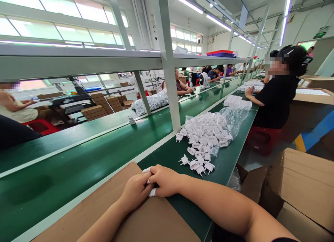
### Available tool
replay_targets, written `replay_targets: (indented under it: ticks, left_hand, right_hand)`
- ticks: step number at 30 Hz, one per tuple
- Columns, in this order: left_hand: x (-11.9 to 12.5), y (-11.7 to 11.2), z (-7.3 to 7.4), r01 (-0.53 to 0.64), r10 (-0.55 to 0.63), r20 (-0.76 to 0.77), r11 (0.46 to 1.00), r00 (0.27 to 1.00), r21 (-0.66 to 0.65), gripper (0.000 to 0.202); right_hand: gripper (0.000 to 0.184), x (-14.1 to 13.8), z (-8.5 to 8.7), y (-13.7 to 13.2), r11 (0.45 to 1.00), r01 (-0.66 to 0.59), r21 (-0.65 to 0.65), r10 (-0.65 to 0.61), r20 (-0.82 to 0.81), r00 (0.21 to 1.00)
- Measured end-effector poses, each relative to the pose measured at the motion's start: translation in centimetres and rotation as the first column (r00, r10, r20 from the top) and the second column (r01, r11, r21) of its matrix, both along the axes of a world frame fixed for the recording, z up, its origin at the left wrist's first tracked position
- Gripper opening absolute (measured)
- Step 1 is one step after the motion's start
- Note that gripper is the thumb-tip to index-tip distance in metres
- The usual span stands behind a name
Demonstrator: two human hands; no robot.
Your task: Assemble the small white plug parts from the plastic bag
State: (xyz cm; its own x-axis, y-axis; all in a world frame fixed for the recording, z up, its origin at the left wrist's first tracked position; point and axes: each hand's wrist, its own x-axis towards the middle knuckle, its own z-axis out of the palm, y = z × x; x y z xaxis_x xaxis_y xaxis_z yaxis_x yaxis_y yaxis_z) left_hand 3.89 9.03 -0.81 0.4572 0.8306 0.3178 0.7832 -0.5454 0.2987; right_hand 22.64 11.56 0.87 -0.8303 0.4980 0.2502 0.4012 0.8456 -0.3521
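Note:
My left hand (135,190) and my right hand (167,180) meet over a brown cardboard sheet (153,223) at the near end of the bench. Their fingers are curled and pressed against each other, several with white wraps (152,192) on them. Whatever lies between the fingers, if anything, is hidden. Just beyond my right hand, a loose group of white two-pin plug adapters (199,165) lies on the green bench top. Behind these, more of the same adapters spill from a clear plastic bag (232,122).
A green conveyor belt (104,146) runs along the left, with a white post (171,96) beside it. A lone white adapter (132,120) stands across the belt. A co-worker in black (276,92) sits farther along on the right. Cardboard boxes (305,186) stand at right.

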Motion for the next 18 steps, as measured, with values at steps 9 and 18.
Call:
replay_targets:
  ticks: [9,18]
  left_hand:
    - [-0.07,-0.05,-0.05,-0.002,0.002,-0.006,1.0,1.0,0.014,0.021]
    - [-0.05,0.02,-0.1,-0.004,0.004,0.013,1.0,1.0,0.007,0.022]
  right_hand:
    - [0.014,0.05,0.0,-0.02,1.0,-0.007,0.006,0.007,0.005,1.0]
    - [0.012,0.03,0.24,-0.12,1.0,0.002,-0.013,-0.002,0.01,1.0]
